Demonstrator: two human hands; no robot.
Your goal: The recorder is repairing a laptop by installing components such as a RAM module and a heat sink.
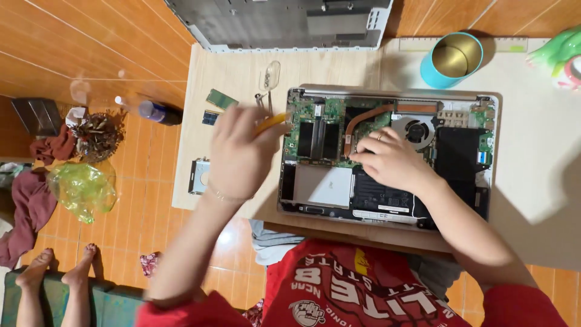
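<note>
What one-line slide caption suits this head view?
Right hand rests on opened laptop; left hand holds yellow tool beside it.

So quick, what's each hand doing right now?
Left hand: closed on a thin yellow-handled tool.
Right hand: open, empty, fingers resting on the opened laptop's green circuit board.

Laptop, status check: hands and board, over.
Left hand shut on yellow tool, left of open laptop. Right hand flat on the board, by fan. Nothing in the way.
</note>
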